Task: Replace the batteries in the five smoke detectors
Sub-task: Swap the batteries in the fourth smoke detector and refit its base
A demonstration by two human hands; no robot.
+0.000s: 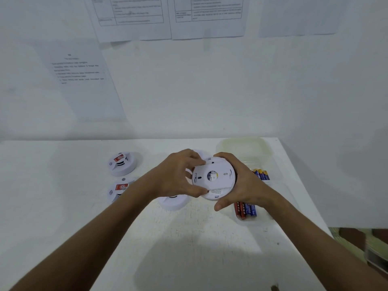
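From where I stand the smoke detector [213,178] in hand looks a light, hollow thing of stiff white plastic, its back turned up toward the person's face, held in the air above the white table [189,227] and between the two hands; I would judge it smooth and a little slippery round the rim, sturdy enough to squeeze but with thin tabs and a base plate that could crack if forced, so the sensible hold is on the outer edge with one hand while the other works the back plate by its edge. The right hand [241,183] is curled well round the detector's right side, fingers over the far rim and thumb low beneath the near rim, cupping it firmly; the left hand [178,175] pinches the left edge of the back plate, fingertips on the upper part and thumb pressed at the lower left, fingers bent rather than spread; whether the plate is being twisted off or on I cannot tell. Other detectors lie on the table to the left, two with red labels [123,164] showing, one plain white [173,203] just under the left wrist; loose batteries [245,210] lie in a clear tray just beside the right wrist, more batteries [261,174] behind the right hand.
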